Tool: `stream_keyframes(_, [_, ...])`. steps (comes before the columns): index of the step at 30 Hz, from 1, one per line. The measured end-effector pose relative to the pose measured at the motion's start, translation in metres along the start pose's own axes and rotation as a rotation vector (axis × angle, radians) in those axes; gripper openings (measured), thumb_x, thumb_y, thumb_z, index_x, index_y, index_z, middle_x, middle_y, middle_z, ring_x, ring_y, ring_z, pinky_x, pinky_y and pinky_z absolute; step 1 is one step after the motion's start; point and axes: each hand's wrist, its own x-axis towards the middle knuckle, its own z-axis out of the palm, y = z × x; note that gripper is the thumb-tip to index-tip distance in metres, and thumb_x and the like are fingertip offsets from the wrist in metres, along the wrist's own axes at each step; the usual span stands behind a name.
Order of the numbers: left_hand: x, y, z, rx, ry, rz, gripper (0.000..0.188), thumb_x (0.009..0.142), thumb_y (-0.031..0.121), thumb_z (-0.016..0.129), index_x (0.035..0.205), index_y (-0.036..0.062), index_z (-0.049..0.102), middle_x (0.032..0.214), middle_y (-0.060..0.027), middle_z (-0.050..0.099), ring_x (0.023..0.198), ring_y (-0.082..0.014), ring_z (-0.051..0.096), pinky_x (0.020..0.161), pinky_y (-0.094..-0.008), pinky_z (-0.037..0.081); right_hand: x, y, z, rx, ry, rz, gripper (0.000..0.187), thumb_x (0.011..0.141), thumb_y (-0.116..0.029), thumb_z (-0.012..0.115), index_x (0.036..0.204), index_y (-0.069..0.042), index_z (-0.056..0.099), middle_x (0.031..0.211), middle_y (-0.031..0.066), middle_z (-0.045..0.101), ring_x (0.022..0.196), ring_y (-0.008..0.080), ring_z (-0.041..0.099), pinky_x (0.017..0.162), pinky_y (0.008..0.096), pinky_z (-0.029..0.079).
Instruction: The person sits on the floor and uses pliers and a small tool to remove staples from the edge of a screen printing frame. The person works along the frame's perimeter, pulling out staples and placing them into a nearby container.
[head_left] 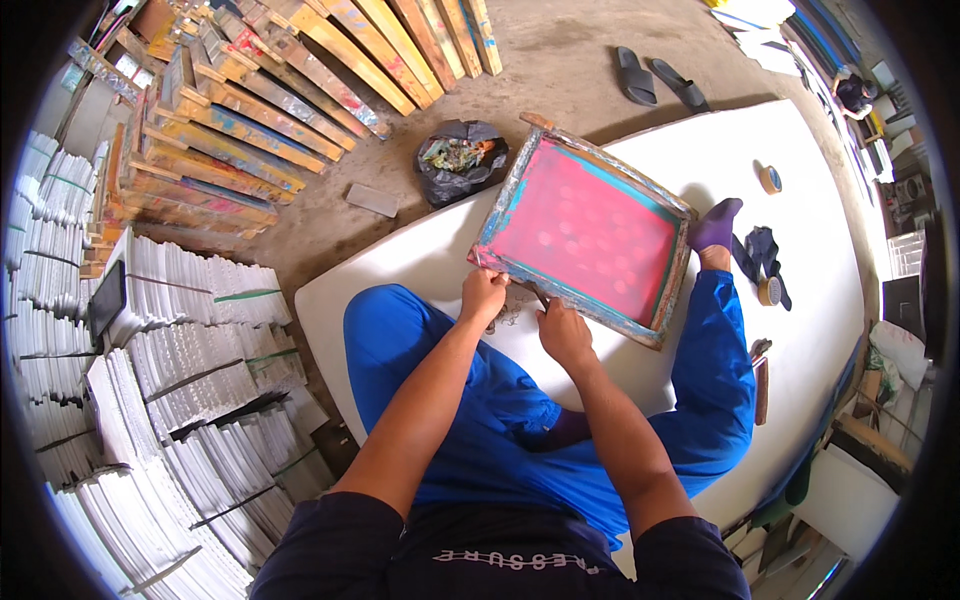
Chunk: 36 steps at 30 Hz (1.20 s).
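Note:
A screen-printing frame [590,235] with a pink mesh, blue-green edging and paint-stained wooden bars lies tilted on the white surface in front of me. At its near-left corner, my left hand [484,297] is closed with its fingertips pinched at the wooden bar; whatever they grip is too small to make out. My right hand [565,332] is closed around a thin dark tool [542,296], which points at the frame's near bar; its kind is mostly hidden. Between my hands lies a small heap of brownish scraps [514,308].
A black bag of scraps [460,162] stands beyond the frame, near stacked wooden frames [250,110]. Tied white stacks [200,360] rise on the left. Two tape rolls [770,180] and a dark cloth [762,258] lie right of my foot. Slippers [636,78] lie on the floor.

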Motion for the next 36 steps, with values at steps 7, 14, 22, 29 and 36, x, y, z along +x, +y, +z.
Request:
stream_keyframes(7, [0.001,-0.003,0.000,-0.033,0.026,0.051,0.024,0.093,0.021,0.067,0.088,-0.0015,0.075,0.067,-0.0159,0.069,0.062,-0.0214,0.065,0.063,-0.0396,0.047,0.009,-0.020,-0.026,-0.070,-0.125,0.036,0.039,0.099,-0.029,0.055,0.113,0.006,0.063,0.111,0.0316,0.068,0.109,0.0459,0.065,0.096,0.0526,0.051])
stream_keyframes(14, [-0.003,0.007,-0.003,-0.045,0.000,0.001,0.025,0.090,0.021,0.067,0.082,-0.0023,0.073,0.078,-0.0235,0.070,0.076,-0.0395,0.070,0.071,-0.0467,0.051,0.004,-0.015,-0.024,-0.089,-0.126,0.040,0.041,0.099,-0.030,0.056,0.116,0.007,0.063,0.113,0.0318,0.067,0.111,0.0449,0.065,0.098,0.0526,0.050])
stream_keyframes(22, [0.002,0.002,0.000,-0.016,0.011,0.034,0.026,0.090,0.022,0.066,0.084,-0.0015,0.075,0.081,-0.0235,0.071,0.079,-0.0400,0.070,0.074,-0.0472,0.053,0.009,-0.024,-0.024,-0.149,-0.150,0.032,0.041,0.099,-0.030,0.055,0.114,0.007,0.064,0.112,0.0324,0.067,0.111,0.0443,0.065,0.098,0.0517,0.050])
stream_keyframes(29, [0.003,0.003,0.004,0.004,-0.001,0.095,0.023,0.090,0.022,0.067,0.087,0.0016,0.076,0.081,-0.0219,0.071,0.079,-0.0381,0.071,0.074,-0.0460,0.053,0.020,-0.021,-0.005,-0.183,-0.029,-0.005,0.036,0.099,-0.026,0.051,0.105,0.007,0.065,0.100,0.0316,0.070,0.100,0.0465,0.069,0.089,0.0523,0.055])
stream_keyframes(36, [0.003,0.000,0.010,-0.069,-0.009,0.063,0.021,0.091,0.020,0.068,0.090,0.0011,0.076,0.082,-0.0213,0.072,0.079,-0.0356,0.072,0.073,-0.0435,0.054,0.023,-0.012,0.031,-0.151,0.040,0.116,0.036,0.101,-0.032,0.045,0.110,0.002,0.053,0.092,0.0290,0.071,0.088,0.0443,0.072,0.077,0.0524,0.059])
